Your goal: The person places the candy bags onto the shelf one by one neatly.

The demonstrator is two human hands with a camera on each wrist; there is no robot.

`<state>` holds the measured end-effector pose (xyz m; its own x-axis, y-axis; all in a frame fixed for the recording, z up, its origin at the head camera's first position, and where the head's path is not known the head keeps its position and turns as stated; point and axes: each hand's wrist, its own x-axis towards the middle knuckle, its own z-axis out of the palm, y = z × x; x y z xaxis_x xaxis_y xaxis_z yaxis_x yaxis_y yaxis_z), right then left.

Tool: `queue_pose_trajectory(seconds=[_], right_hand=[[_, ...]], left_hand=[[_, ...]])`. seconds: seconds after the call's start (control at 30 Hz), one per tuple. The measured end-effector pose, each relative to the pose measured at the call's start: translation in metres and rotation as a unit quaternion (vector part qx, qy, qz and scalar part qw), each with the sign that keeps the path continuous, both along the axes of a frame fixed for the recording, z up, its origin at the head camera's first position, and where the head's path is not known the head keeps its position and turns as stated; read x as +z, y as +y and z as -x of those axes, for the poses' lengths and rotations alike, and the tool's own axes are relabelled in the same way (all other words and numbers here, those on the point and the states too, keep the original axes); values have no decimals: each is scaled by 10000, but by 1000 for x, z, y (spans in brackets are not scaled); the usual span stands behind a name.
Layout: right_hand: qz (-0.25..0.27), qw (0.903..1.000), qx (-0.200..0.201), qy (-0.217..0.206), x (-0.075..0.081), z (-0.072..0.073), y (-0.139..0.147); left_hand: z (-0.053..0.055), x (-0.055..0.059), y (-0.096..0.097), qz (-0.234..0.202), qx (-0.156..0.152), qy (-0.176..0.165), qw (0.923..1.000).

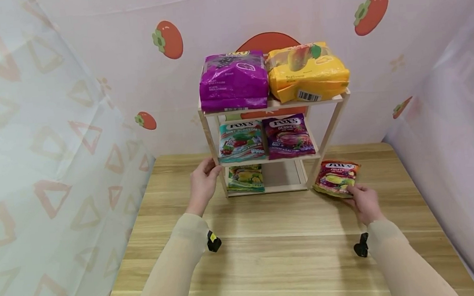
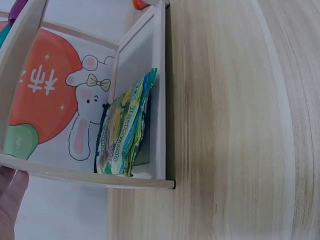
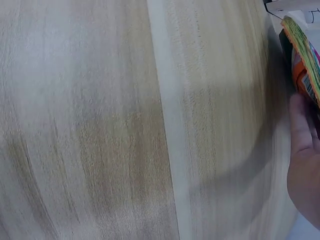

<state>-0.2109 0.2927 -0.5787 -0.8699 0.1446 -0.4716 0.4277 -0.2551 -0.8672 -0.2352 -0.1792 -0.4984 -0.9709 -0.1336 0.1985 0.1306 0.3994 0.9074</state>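
Note:
My right hand (image 1: 365, 202) pinches the lower right corner of a red and orange bag of Fox's fruits candy (image 1: 337, 177), beside the right leg of a small wooden three-tier shelf (image 1: 271, 161). At the shelf's left post, level with the middle tier, my left hand (image 1: 203, 181) grips the frame with thumb and fingers. On the bottom tier a green candy bag (image 2: 122, 127) leans in the left half; bare board shows to its right. The middle tier holds a teal mint candy bag (image 1: 241, 141) and a purple berries candy bag (image 1: 288, 137) side by side.
On the top tier lie a large purple bag (image 1: 233, 81) and a large yellow bag (image 1: 307, 72). The shelf stands on a wood-grain table (image 1: 279, 256) near a patterned back curtain (image 1: 120, 45). Curtains also hang at both sides.

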Motion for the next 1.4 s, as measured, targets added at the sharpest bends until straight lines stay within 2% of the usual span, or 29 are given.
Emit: queue_pose_trajectory(seconds=[0.2,0.4,0.63,1.0,1.23,1.4], right_hand=[[-605,9977,-257,155,-5,2,-2],[-779,9960,-350,255,-5,1,-2],[-1065,9935,-123,388,-2,-1,-2],[-1326,9863,202,965,4,-5,1],[-1559,9824,322,978,8,-6,2],[-1900,9752,478,1029,12,-5,2]], left_hand=[[0,0,0,33,4,-19,10000],[0,0,0,21,17,19,10000],[-1,-2,0,83,-9,53,10000],[-1,-1,0,85,-37,135,9999],[0,-2,0,77,-26,183,9998],[0,-1,0,80,-36,188,9998]])
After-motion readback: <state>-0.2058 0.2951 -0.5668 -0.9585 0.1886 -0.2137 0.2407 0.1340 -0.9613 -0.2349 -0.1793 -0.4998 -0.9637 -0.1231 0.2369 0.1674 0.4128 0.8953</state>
